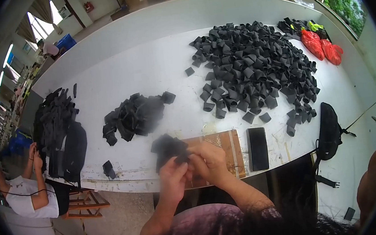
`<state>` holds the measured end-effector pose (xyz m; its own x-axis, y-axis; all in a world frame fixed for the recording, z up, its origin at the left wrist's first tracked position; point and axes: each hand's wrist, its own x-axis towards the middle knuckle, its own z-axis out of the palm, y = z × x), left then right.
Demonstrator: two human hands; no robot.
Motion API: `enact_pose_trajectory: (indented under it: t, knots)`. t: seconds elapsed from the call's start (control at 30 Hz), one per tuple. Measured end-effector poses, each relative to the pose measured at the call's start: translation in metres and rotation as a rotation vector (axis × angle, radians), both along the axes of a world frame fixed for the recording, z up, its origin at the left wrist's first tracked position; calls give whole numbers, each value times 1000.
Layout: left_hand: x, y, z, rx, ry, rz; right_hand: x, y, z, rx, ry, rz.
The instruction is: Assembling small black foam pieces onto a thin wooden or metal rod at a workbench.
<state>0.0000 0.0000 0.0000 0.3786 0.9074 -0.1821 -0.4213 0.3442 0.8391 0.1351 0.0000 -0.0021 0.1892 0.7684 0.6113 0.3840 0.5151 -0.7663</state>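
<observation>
My left hand [172,177] and my right hand [209,161] meet at the table's near edge, fingers closed in a pinch on a small black fabric piece [182,157]. Most of that piece is hidden behind the fingers. Just beyond the left hand is a blurred clump of black fabric pieces [162,145]. Under the right hand lies a brown board [228,147] with taped edges. Farther off, left of centre, sits a small heap of black folded pieces [138,115]. A much larger heap of short black fabric loops [250,63] covers the right back.
A black phone [257,149] lies right of the board, with a black waist bag [329,129] farther right. Red plastic bags [313,44] are at the back right. Dark strips [56,115] pile at left, near a seated person in a white shirt [29,196]. Another person shows at right.
</observation>
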Motion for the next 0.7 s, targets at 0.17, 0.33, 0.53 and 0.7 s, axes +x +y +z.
enact_pose_trajectory:
  t: [0.17, 0.33, 0.53, 0.7]
  knots:
    - [-6, 7, 5, -34, -29, 18, -6, 4, 6, 21, -28, -41]
    - [2, -2, 5, -31, -16, 35, -3, -3, 7, 42, 33, -46]
    - [10, -2, 5, -34, -27, 41, 4, -3, 2, 15, -11, -20]
    - [4, -2, 5, 0, -29, 12, 1, -6, 4, -27, -6, -13]
